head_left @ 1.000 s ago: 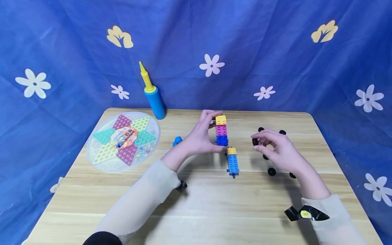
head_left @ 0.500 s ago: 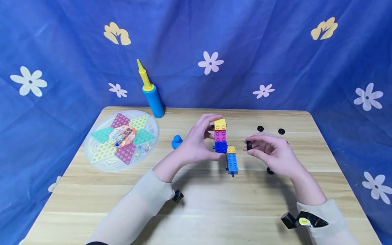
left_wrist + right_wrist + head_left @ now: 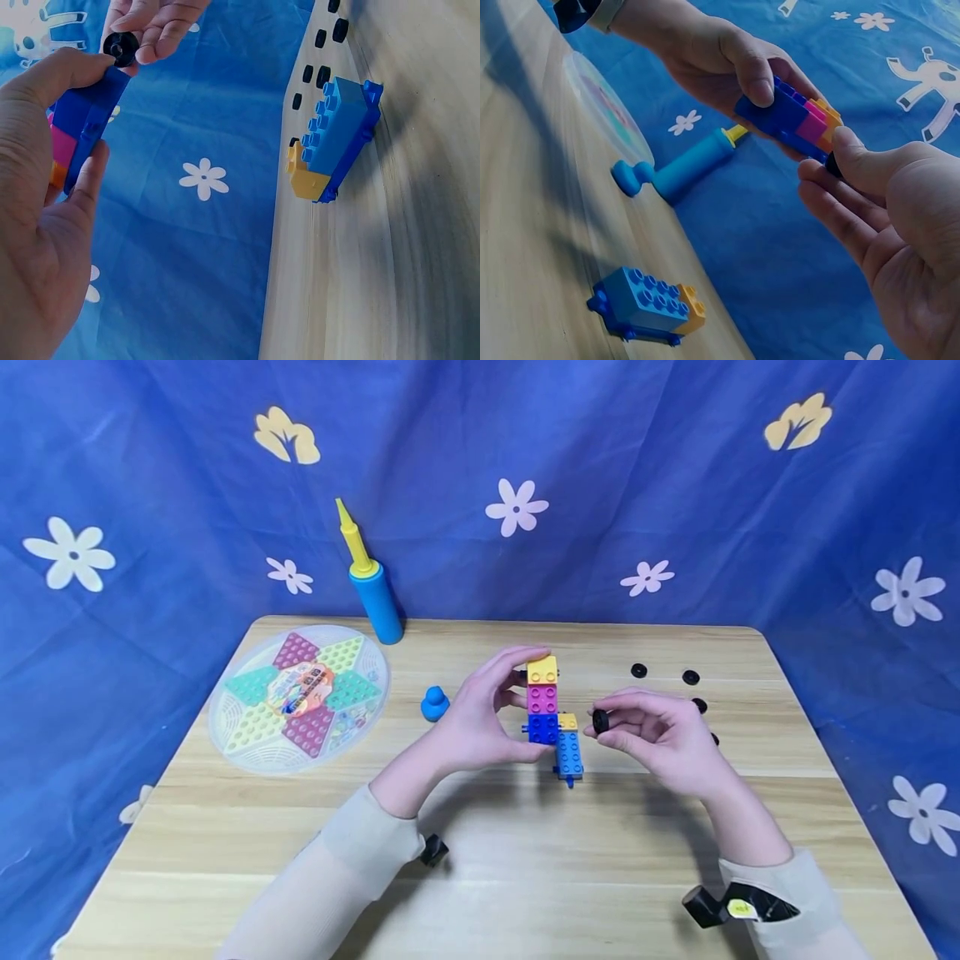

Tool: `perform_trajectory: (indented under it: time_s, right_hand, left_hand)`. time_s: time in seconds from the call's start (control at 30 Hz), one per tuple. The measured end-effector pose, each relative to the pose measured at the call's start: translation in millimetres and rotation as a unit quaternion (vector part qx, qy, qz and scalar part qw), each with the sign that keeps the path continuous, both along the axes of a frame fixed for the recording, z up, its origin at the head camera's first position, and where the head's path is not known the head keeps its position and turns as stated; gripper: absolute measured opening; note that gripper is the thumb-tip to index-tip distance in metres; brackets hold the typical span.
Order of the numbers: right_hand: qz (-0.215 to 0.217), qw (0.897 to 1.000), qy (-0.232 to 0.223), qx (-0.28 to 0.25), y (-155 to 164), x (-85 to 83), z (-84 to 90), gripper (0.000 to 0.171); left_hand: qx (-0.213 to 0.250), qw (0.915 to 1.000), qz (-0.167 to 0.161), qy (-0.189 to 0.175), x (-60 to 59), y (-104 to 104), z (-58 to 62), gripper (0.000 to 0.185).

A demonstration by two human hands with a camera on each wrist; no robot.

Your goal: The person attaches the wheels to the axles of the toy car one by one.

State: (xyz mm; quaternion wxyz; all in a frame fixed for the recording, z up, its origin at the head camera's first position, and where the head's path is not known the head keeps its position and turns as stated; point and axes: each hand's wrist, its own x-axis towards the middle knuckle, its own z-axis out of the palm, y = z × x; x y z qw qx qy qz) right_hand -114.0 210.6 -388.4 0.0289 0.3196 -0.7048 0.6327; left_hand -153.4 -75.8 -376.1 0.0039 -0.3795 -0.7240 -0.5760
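My left hand [image 3: 483,718] grips a toy vehicle of yellow, pink and blue building bricks [image 3: 542,699] on a dark blue axle base, fingers at its far end and thumb at the near end. Between the thumb and fingers of my right hand [image 3: 663,735] is a small black wheel [image 3: 600,721], just right of the held bricks. In the right wrist view, that wheel [image 3: 832,165] is close to the base's yellow end, partly hidden by the thumb; contact cannot be told. A second brick vehicle [image 3: 569,755], light blue with a yellow brick, stands on the table below the hands.
Several loose black wheels [image 3: 691,677] lie on the table [image 3: 525,868] at the right. Left of my left hand stands a small blue rounded object [image 3: 434,703]. A blue and yellow hand pump [image 3: 377,602] and a round star-patterned game board [image 3: 247,752] are farther left.
My left hand has brought the brick vehicle slightly nearer, now overlapping the second vehicle in the head view. My right hand has moved left with the wheel, up beside the bricks.
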Motion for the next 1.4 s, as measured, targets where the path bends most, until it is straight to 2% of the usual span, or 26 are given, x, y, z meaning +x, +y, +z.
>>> perform_trajectory:
  time_s: [0.3, 0.67, 0.93, 1.1, 1.23, 1.4]
  right_hand:
    - [-0.006, 1.000, -0.010, -0.010, -7.9, 4.6, -2.4, 0.037]
    - [-0.003, 1.000, -0.015, -0.019, -19.6, 4.4, -4.7, 0.034]
    - [0.008, 0.999, -0.027, -0.039, -25.9, 7.2, -3.4, 0.033]
    - [0.005, 0.998, -0.017, -0.053, -27.5, 7.7, -4.1, 0.029]
    - [0.002, 0.998, 0.008, -0.060, -29.2, 7.7, -3.7, 0.027]
    - [0.019, 0.996, 0.037, -0.074, -30.9, 7.2, -2.1, 0.024]
  left_hand:
    - [0.016, 0.9998, -0.008, -0.003, 4.1, 0.6, 2.6, 0.109]
    - [0.072, 0.9969, -0.030, 0.001, 6.5, 4.3, 4.6, 0.110]
    - [0.094, 0.9946, -0.044, 0.004, 8.4, 9.3, 5.2, 0.109]
    - [0.102, 0.9937, -0.047, -0.002, 9.5, 9.8, 4.3, 0.110]
    - [0.107, 0.9932, -0.045, -0.004, 10.7, 10.8, 2.7, 0.110]
    - [0.115, 0.9925, -0.042, 0.002, 11.9, 11.7, 0.9, 0.110]
